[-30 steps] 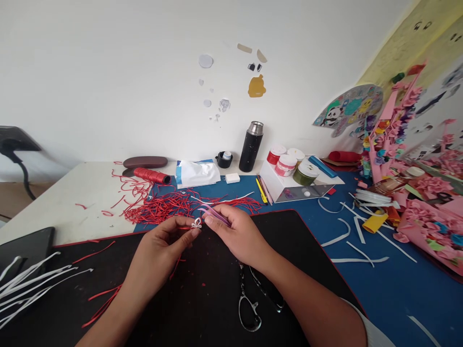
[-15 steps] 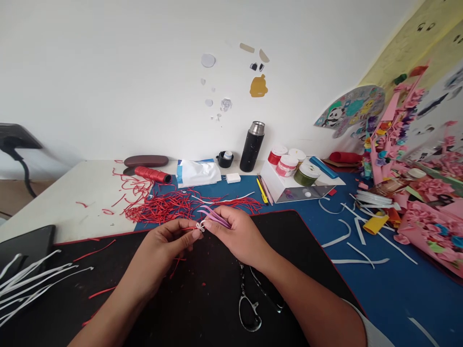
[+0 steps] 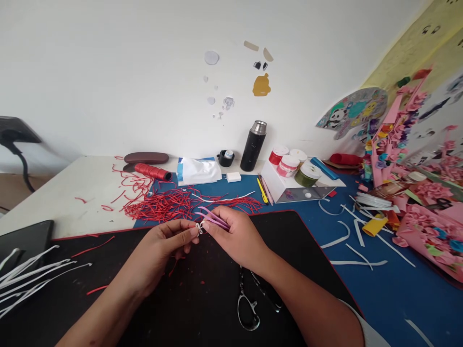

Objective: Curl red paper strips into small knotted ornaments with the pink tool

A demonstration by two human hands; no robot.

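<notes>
While the left hand (image 3: 169,244) pinches looped white cord (image 3: 200,229), the right hand (image 3: 239,237) beside it grasps purple tweezers (image 3: 214,219); apparent loop-shaping next needs steadiness.

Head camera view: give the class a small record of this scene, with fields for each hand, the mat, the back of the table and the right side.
Left hand: pinches a small white looped piece
Right hand: holds purple tweezers, thumb close to the white looped piece
On the black mat: looped metal handle, near the right forearm
Behind the mat: red cord pile, red spool, upright black flask
Right of the mat: scattered white strips
</notes>
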